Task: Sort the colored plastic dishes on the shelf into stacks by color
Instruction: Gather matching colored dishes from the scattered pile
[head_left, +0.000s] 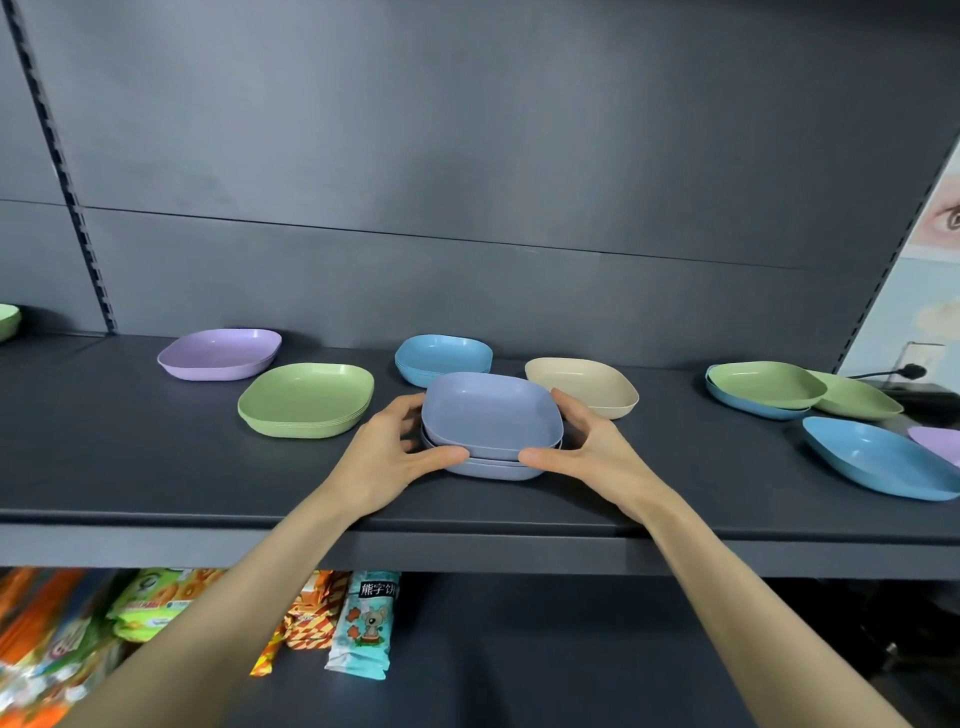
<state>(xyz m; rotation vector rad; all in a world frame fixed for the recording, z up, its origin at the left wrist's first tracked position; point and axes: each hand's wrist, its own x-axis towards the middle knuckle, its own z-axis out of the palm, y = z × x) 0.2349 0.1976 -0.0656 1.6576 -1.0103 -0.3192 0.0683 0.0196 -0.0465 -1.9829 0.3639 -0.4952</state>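
Observation:
A stack of grey-blue dishes (491, 415) sits near the front middle of the dark shelf (156, 467). My left hand (395, 452) grips its left side and my right hand (592, 452) grips its right side, thumbs at the front rim. The top dish sits slightly askew on the ones below. Behind it stand a light blue stack (443, 356) and a beige dish (582, 384). To the left are a green stack (306, 397) and a purple stack (221, 353).
At the right lie unsorted dishes: a green dish on a blue one (766, 384), another green dish (862, 397), a blue dish (878, 457) and a purple edge (937, 441). A green dish (8, 319) shows at far left. Snack packets (363, 623) lie on the lower shelf.

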